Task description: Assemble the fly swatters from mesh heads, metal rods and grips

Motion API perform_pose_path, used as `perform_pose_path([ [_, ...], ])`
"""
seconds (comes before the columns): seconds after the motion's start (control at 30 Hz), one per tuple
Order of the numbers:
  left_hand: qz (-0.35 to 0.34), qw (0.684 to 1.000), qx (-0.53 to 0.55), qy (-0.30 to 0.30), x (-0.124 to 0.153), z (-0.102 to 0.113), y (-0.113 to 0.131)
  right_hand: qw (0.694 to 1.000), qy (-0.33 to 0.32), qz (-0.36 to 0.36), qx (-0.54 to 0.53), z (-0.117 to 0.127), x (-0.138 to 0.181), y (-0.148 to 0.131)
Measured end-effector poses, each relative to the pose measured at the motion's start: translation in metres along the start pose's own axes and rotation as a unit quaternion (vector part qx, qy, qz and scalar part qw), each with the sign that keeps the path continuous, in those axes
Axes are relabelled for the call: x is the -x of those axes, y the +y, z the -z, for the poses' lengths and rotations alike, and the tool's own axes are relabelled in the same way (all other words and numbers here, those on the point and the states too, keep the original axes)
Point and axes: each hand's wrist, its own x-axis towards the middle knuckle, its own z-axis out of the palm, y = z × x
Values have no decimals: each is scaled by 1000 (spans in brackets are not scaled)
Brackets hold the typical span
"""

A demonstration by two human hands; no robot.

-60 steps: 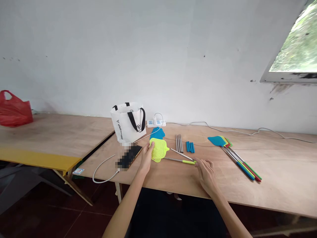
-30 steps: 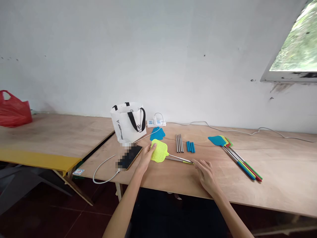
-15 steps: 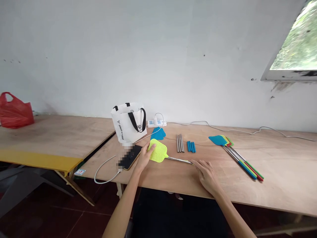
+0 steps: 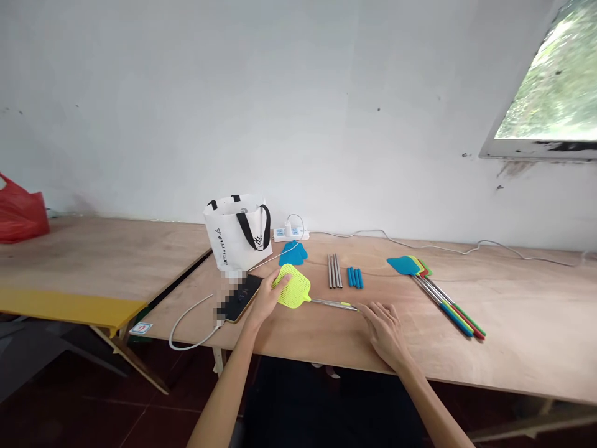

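The yellow fly swatter [image 4: 295,291] lies flat on the table [image 4: 513,348], near its front edge. Its long axis runs left to right, mesh head left, handle right. The left hand [image 4: 263,302] grasps the head's left edge. The right hand [image 4: 385,330] rests unclenched, fingertips at the handle end.

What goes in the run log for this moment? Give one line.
left hand: grips yellow plastic mesh fly swatter by its head | right hand: fingertips at its metal handle's end | nearby: black phone, white tote bag
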Motion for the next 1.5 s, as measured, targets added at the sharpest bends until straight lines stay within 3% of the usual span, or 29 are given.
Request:
perform_pose_path([
  [0.2, -9, 1000, -27, 13, 2, -5, -3, 1000, 17, -13, -1, -5, 3, 8],
  [0.47, -21, 997, -76, -19, 1, -2, -3, 1000, 22, -5, 2, -6, 3, 6],
  [0.7, -23, 997, -75, 8, 2, -3, -4, 999, 33, -14, -7, -4, 2, 6],
  [0.97, -29, 995, -89, -23, 1, 3, -7, 999, 25, -24, -24, -3, 2, 4],
  [1.5, 13, 998, -5, -54, -1, 13, -17, 992, 22, -64, -103, -6, 2, 10],
])
